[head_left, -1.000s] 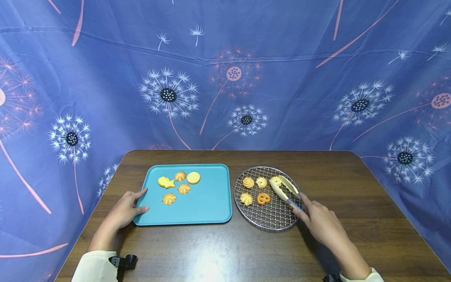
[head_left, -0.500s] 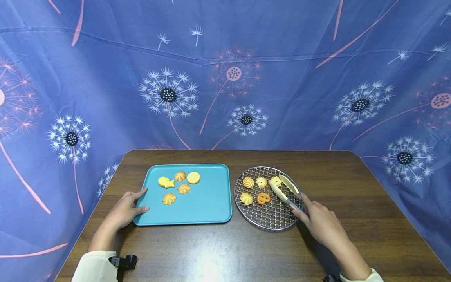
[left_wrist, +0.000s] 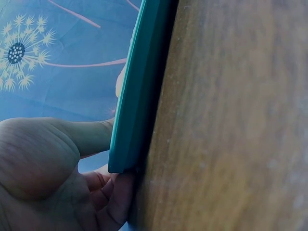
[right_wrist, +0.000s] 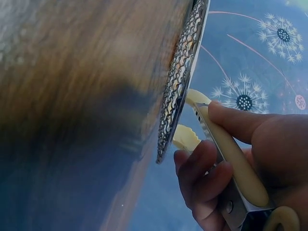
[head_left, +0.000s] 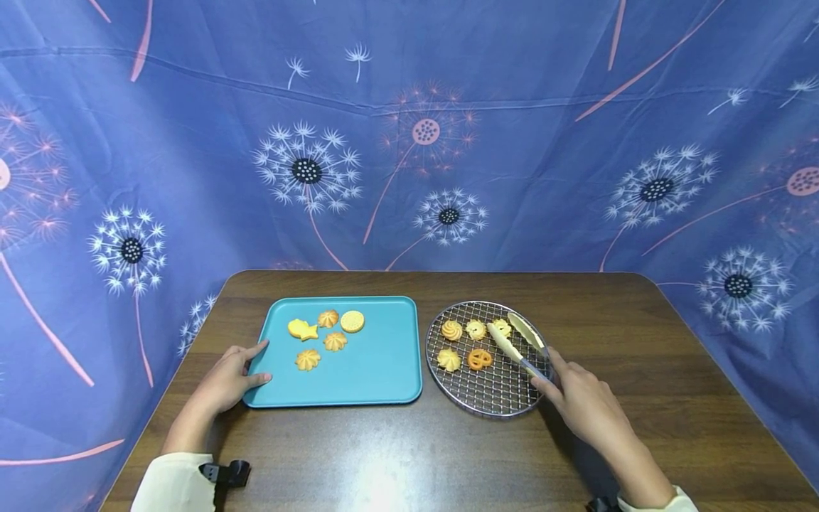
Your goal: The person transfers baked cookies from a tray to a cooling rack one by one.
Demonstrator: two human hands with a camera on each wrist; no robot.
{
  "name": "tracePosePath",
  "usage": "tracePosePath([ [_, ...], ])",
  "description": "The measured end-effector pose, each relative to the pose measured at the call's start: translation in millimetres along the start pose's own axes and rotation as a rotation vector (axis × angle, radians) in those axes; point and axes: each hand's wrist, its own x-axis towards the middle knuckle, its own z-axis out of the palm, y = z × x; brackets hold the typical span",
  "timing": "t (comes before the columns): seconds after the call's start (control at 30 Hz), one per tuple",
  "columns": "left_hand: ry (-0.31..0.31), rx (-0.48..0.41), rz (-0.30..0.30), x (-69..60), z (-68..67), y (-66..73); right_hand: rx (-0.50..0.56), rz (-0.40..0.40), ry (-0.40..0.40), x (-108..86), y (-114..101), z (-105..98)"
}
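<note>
The right hand (head_left: 591,405) holds 1 pair of tongs (head_left: 512,351) over the round rack's (head_left: 493,398) right side, pointing far left, long axis slanting from near right. The 2 tips stand apart, 1 partly hiding a pale cookie (head_left: 505,326); contact is hard to tell. The rack bears 5 cookies, the tray (head_left: 371,377) on the left 5. The left hand (head_left: 222,384) grips the tray's left edge, some fingers hidden from above.
</note>
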Motion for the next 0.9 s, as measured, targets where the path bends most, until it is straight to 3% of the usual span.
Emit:
tracePosePath([
  [0.3,0.016,-0.002,0.002,2.1,0.1,0.1,-0.006,-0.017,0.032,0.8,-8,-2],
  [0.9,0.012,-0.013,0.002,0.8,0.5,0.3,0.031,-0.053,0.023,1.1,-33,2],
])
